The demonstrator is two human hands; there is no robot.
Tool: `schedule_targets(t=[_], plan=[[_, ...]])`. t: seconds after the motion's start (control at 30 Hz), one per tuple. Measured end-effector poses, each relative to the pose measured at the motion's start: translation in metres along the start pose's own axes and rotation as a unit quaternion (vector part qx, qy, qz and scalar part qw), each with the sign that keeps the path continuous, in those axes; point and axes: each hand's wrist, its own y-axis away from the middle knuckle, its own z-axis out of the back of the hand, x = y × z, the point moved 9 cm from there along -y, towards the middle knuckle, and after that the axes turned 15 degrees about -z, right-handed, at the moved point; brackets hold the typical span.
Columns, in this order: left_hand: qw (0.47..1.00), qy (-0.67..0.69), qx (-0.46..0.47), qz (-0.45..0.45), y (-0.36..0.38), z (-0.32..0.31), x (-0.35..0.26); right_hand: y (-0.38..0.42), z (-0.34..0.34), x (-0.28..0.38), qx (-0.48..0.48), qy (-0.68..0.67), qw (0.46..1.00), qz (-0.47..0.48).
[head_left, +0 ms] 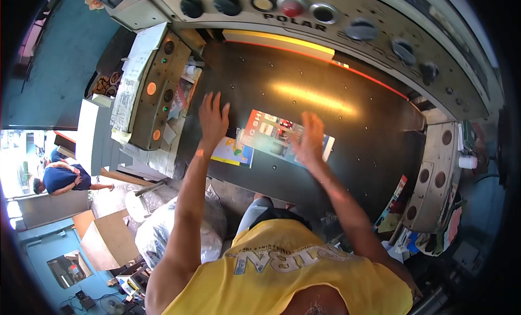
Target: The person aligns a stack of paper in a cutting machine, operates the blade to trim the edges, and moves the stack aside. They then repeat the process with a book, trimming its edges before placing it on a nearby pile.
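A printed sheet with red and teal areas (271,135) lies on the dark metal table of the machine (239,65). Over its right part is my right hand (309,140), fingers apart and slightly blurred; whether it touches the sheet I cannot tell. My left hand (214,119) is spread above the table, left of the sheet, and holds nothing. Below it lies a blue, yellow and white printed piece (233,152), close to the sheet's left end. The sheet partly overlaps another blue-edged piece (328,148) at the right.
The machine's front panel (347,24) with knobs and a red button spans the top. Side panels with round buttons stand left (157,92) and right (434,176). A plastic bag (157,233) is below left. Another person (65,176) is at the far left.
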Motion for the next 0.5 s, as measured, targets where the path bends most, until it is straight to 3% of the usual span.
schedule_targets(t=[0.07,0.13,0.2,0.3,0.4,0.5], plan=[[0.988,0.127,-0.071,0.046,-0.06,-0.025,0.046,-0.066,0.014,-0.027,-0.022,-0.075,0.993,-0.093],[0.97,0.2,-0.068,0.116,-0.124,-0.06,0.094,-0.133,0.02,-0.067,-0.113,-0.132,0.975,-0.141],[0.962,0.201,-0.064,0.173,-0.175,-0.102,0.139,-0.185,0.025,-0.089,-0.141,-0.163,0.955,-0.204],[0.969,0.118,0.081,0.201,-0.223,-0.148,0.16,-0.235,0.019,-0.097,-0.139,-0.176,0.947,-0.23],[0.965,0.148,-0.037,0.215,-0.232,-0.194,0.191,-0.256,0.01,-0.076,-0.065,-0.128,0.956,-0.257],[0.957,0.187,-0.089,0.203,-0.238,-0.214,0.205,-0.271,0.005,-0.091,-0.176,-0.155,0.939,-0.253]])
